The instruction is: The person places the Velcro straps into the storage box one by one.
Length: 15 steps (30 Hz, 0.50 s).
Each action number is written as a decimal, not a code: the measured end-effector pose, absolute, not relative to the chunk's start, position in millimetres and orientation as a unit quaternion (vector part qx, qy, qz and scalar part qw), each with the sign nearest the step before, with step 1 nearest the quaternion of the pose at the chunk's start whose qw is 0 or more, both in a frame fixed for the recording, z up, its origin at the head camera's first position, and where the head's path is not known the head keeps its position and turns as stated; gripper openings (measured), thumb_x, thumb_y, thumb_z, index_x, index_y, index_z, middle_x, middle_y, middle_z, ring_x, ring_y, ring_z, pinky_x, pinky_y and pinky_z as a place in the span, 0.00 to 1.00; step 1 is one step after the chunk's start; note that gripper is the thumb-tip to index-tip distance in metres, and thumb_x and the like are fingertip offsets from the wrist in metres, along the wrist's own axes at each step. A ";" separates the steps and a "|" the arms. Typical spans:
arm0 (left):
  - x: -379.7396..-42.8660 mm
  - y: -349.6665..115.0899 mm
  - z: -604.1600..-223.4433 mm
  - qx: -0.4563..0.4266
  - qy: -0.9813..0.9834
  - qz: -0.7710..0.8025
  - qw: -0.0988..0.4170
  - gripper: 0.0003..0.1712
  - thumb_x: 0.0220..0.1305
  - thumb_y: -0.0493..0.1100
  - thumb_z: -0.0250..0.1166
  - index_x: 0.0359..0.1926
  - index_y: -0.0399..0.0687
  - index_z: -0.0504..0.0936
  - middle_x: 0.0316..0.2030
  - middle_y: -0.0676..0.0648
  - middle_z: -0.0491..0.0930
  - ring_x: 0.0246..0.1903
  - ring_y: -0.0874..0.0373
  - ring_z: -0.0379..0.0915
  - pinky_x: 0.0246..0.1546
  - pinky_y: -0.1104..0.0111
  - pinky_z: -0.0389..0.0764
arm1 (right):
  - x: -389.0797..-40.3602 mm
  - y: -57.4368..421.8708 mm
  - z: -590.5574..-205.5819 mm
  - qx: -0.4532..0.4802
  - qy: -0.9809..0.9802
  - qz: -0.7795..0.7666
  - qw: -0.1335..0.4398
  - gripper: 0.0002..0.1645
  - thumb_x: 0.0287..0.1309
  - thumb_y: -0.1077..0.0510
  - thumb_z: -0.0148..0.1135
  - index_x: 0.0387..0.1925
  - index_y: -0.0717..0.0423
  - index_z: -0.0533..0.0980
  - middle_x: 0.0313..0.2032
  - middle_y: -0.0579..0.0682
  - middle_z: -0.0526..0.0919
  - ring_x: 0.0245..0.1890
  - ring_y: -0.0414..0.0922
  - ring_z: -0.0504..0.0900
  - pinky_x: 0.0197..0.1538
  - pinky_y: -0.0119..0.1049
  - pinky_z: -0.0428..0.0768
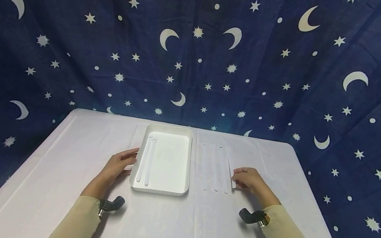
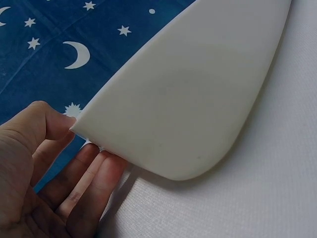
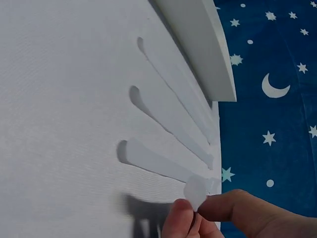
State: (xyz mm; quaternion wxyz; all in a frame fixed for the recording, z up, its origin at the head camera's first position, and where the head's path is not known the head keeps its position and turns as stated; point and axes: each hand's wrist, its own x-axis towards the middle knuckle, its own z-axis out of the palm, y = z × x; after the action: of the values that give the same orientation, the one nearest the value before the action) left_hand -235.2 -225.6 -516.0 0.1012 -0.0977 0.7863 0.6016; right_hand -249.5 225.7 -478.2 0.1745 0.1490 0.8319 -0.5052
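Note:
At the left long side of a shallow white tray (image 1: 171, 161), my left hand (image 1: 118, 165) holds the edge. In the left wrist view the thumb meets the tray's rim while the fingertips touch lower down its wall. Inside the tray, two slim white sticks (image 1: 149, 162) with rounded ends lie side by side along the left. My right hand (image 1: 250, 180) pinches another slim white stick (image 1: 233, 183) by its near end, tilted up from the cloth; the thumb and fingers hide part of it. Just left of it, three similar white sticks (image 3: 153, 161) lie spread in a row.
A white cloth (image 1: 160, 228) covers the table, so the white sticks stand out faintly. A dark blue curtain (image 1: 200, 47) with moons and stars hangs behind and around. Black wrist cameras (image 1: 251, 216) jut inward from both forearms.

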 end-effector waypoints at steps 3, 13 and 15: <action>-234.4 -225.6 -515.4 -0.095 0.786 0.603 0.100 0.33 0.65 0.45 0.60 0.71 0.53 0.67 0.70 0.40 0.67 0.65 0.40 0.68 0.49 0.63 0.85 | -249.8 226.4 -474.6 0.144 0.822 -0.521 0.181 0.26 0.51 0.68 0.63 0.53 0.73 0.73 0.25 0.48 0.79 0.22 0.37 0.77 0.27 0.27 0.83; -234.6 -225.1 -514.9 -0.097 0.789 0.599 0.099 0.33 0.66 0.45 0.61 0.71 0.53 0.67 0.69 0.38 0.67 0.63 0.39 0.70 0.46 0.65 0.87 | -254.2 226.8 -457.5 0.126 0.818 -0.533 0.176 0.29 0.52 0.68 0.62 0.57 0.75 0.71 0.24 0.47 0.79 0.21 0.37 0.78 0.29 0.28 0.84; -234.8 -224.9 -515.1 -0.100 0.789 0.598 0.099 0.33 0.66 0.45 0.61 0.71 0.53 0.67 0.69 0.38 0.67 0.63 0.39 0.71 0.45 0.65 0.87 | -255.4 226.9 -453.8 0.123 0.820 -0.531 0.176 0.29 0.53 0.67 0.62 0.58 0.74 0.71 0.24 0.46 0.79 0.22 0.36 0.77 0.30 0.28 0.84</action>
State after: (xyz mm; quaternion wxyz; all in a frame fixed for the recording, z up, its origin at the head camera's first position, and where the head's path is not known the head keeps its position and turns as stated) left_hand -234.8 -224.9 -515.1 0.0985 -0.0999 0.7892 0.5979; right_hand -255.4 226.9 -453.8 0.1759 0.1228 0.8197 -0.5310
